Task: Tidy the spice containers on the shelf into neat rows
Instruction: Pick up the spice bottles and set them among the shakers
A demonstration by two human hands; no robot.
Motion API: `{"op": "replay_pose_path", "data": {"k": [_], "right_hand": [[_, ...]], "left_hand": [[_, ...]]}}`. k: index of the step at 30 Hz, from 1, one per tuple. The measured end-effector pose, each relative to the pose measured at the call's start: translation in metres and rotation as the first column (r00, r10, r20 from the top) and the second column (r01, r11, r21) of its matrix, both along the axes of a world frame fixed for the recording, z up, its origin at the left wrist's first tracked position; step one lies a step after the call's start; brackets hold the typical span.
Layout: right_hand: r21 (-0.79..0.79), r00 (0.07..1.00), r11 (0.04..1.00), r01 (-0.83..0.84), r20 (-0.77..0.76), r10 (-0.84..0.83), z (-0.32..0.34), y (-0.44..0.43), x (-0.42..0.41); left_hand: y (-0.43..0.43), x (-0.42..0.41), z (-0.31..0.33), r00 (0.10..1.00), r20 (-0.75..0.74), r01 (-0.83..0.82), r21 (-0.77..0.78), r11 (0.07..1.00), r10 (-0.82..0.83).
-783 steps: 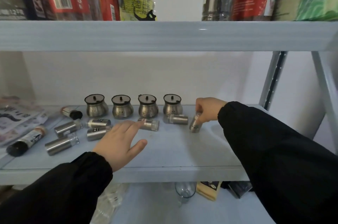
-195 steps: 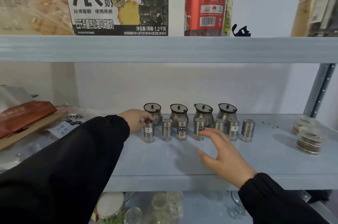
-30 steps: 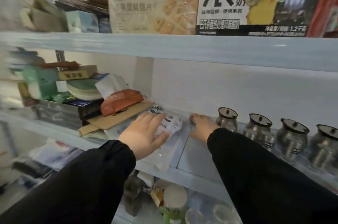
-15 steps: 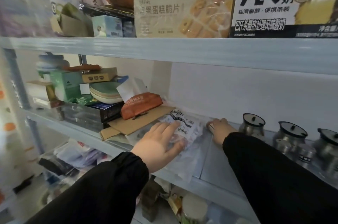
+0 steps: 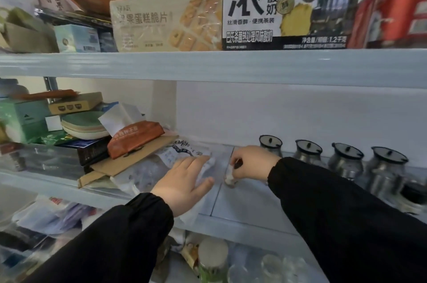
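Right hand [image 5: 250, 162] fingers pinch a small spice shaker [image 5: 230, 175], tilted, left of the lidded pots [image 5: 270, 145]; left hand [image 5: 184, 184] lies flat, spread on a bag [image 5: 184, 155].

The person wears 2 long black sleeves, the left sleeve [image 5: 111, 241] and right sleeve [image 5: 346, 218], each gathered at the wrist; both hands are bare, without rings.

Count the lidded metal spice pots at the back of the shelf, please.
4, in one row along the back wall: first behind the right hand, second, third, fourth. The sleeve may hide others.
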State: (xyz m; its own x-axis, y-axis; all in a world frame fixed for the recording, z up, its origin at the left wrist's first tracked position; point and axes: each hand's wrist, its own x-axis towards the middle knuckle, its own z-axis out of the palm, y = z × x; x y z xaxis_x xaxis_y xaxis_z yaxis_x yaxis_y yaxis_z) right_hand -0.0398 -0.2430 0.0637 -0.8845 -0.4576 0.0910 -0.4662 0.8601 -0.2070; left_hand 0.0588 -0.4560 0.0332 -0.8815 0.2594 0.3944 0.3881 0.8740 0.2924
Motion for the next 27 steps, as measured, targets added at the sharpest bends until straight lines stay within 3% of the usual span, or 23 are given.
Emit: {"op": "replay_pose_path", "data": {"k": [13, 20, 24, 27], "right_hand": [[0.060, 0.997, 0.995, 0.079, -0.028, -0.077, 0.021, 0.097, 0.061], [-0.036, 0.992, 0.991, 0.127, 0.010, -0.127, 0.022, 0.148, 0.073], [0.021, 0.984, 0.985, 0.169, -0.063, -0.167, 0.023, 0.175, 0.078], [-0.019, 0.974, 0.974, 0.225, -0.011, -0.225, 0.023, 0.194, 0.079]], "left_hand": [[0.072, -0.003, -0.011, 0.995, 0.000, 0.103, 0.048, 0.994, -0.103], [0.110, -0.007, -0.011, 0.983, 0.000, 0.181, 0.017, 0.983, -0.181], [0.132, -0.011, -0.012, 0.974, 0.002, 0.227, 0.011, 0.974, -0.227], [0.146, -0.013, -0.014, 0.968, -0.014, 0.250, 0.005, 0.968, -0.250]]}}
